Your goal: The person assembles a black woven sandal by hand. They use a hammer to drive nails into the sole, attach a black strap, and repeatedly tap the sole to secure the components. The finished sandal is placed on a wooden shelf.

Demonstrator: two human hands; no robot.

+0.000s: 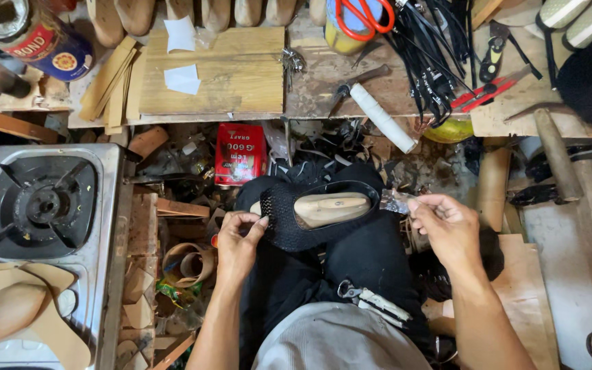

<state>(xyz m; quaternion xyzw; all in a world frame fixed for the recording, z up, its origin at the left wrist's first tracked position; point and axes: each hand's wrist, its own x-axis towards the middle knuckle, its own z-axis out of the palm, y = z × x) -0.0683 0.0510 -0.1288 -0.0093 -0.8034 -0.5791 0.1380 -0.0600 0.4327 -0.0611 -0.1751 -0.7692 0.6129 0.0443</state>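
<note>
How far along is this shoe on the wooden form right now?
Done: the black mesh upper is pulled over the wooden last. In hand: the left hand pinches the toe mesh; the right hand holds a small shiny scrap. Left: no sole visible on it.

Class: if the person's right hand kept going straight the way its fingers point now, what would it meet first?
The right hand points left, pinching a small shiny scrap. Going on, it would probably first meet the heel end of the black shoe on its wooden form, though depth is unclear.
</note>
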